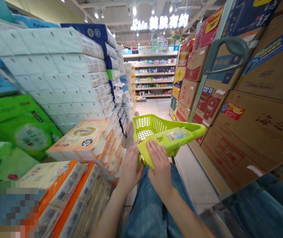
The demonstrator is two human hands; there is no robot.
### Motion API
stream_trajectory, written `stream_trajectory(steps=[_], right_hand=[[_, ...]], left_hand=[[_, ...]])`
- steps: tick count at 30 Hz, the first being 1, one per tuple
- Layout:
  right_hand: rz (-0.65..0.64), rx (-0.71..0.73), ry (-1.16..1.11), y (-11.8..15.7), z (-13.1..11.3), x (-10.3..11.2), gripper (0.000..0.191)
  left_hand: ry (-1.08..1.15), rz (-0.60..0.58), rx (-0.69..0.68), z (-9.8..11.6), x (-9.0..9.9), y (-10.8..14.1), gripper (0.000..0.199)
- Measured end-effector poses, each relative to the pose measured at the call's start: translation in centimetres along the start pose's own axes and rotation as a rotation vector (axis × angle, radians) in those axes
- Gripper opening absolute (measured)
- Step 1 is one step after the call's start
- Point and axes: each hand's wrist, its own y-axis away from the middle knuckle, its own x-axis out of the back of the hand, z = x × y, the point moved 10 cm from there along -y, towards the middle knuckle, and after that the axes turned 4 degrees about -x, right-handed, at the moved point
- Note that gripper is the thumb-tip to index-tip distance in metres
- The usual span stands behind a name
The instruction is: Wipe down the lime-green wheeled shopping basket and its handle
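Observation:
A lime-green plastic shopping basket [153,124] with perforated walls stands in front of my legs, its long looped handle [193,130] reaching out to the right. A label [177,135] is set in its near rim. My right hand [159,163] presses a yellow cloth [145,151] against the left end of that rim, fingers over the cloth. At the same corner, my left hand [130,165] grips the basket, its fingers touching the cloth's left edge. The basket's underside is mostly hidden.
Stacked white tissue packs [57,66] rise on the left, with orange tissue packs [79,135] and green packages [24,129] lower down. Cardboard cartons [257,122] line the right, beside a grey handle [227,54]. Stocked shelves [153,74] stand at the aisle's far end.

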Motion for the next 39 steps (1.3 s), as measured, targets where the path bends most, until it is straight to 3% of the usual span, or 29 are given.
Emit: stream_trajectory(steps=[4,10,13,15,20,23,26,30,32,34,39], right_hand=[[-0.031,0.087,-0.034,0.4,-1.0,-0.5,0.074],[0.089,0.056,0.053,0.6,6.3,4.3,0.079],[0.181,-0.018,0.065,0.8,7.9,5.6,0.079],[0.188,-0.034,0.044,1.0,6.6,4.7,0.079],[0.075,0.021,-0.079,1.5,0.3,0.3,0.076],[0.05,0.096,-0.1,1.6,-0.5,-0.2,0.076],[0.076,0.134,-0.062,1.5,2.2,1.4,0.079],[0.187,0.021,0.013,0.9,7.5,4.6,0.081],[0.228,-0.036,0.027,0.7,8.2,5.2,0.081],[0.224,-0.047,0.017,0.7,6.9,4.5,0.081],[0.076,0.037,-0.062,1.0,0.0,-0.1,0.076]], left_hand=[[0.002,0.01,0.003,-0.1,-0.3,0.2,0.072],[-0.104,0.001,0.026,0.7,-0.1,-0.1,0.073],[-0.2,-0.018,-0.012,2.0,-0.5,0.2,0.074],[-0.272,-0.006,0.002,2.5,-0.7,0.7,0.075],[-0.363,0.058,0.047,3.3,-1.6,2.4,0.079],[-0.379,0.08,0.043,3.6,-1.7,2.7,0.081],[-0.405,0.064,0.102,3.3,-1.5,2.4,0.079],[-0.427,0.049,0.132,3.7,-1.3,1.8,0.079],[-0.424,0.053,0.144,3.8,-1.4,1.8,0.079],[-0.405,0.062,0.163,3.6,-1.6,1.9,0.078],[-0.288,0.125,0.105,2.9,-2.4,3.2,0.076]])
